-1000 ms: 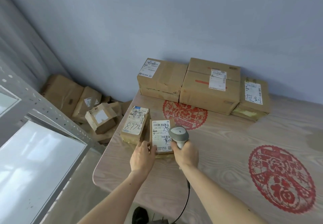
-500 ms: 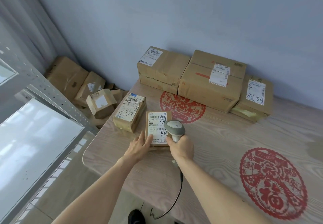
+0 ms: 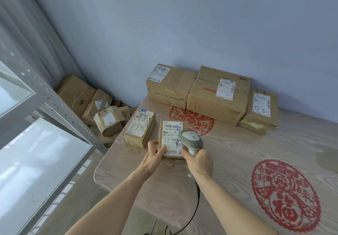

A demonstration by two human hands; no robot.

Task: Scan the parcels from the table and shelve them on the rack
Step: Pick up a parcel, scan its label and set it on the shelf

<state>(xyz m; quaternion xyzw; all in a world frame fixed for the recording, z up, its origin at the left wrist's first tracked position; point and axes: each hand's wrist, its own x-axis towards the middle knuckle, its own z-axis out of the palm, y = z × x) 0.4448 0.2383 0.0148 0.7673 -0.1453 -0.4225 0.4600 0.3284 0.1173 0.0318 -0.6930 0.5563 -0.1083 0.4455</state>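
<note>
Holding a grey scanner (image 3: pixel 191 139) by its handle, the right hand (image 3: pixel 198 161) has its fingers curled tight round it, and the scanner's head hangs over a small flat parcel (image 3: pixel 171 137) just past the hand. A black cable (image 3: pixel 192 214) runs from under this hand back toward the person. Just to the left of that grip, the left hand (image 3: pixel 152 156) holds the near left corner of the same parcel, with the thumb on the white label and the fingers bent round the parcel's left edge. The parcel lies flat on the wooden table (image 3: pixel 237 161), with its label facing up and dark writing on it. Just left of the held parcel sits a second small parcel (image 3: pixel 140 129) with numbers written on its label; the two are close, but I cannot tell if they touch. Farther from the hands, a red paper cutout (image 3: pixel 193 119) is stuck on the table. Behind it, three big boxes stand in a row by the blue wall: a left box (image 3: pixel 169 86), a middle box (image 3: pixel 217 95) and a right box (image 3: pixel 259 112). Far to the left of the hands, the grey metal rack (image 3: pixel 54 104) stands beside the table, and more boxes (image 3: pixel 95 104) are piled on the floor in the corner behind it. A bigger red paper cutout (image 3: pixel 285 194) lies on the table, well to the right of the right hand.
</note>
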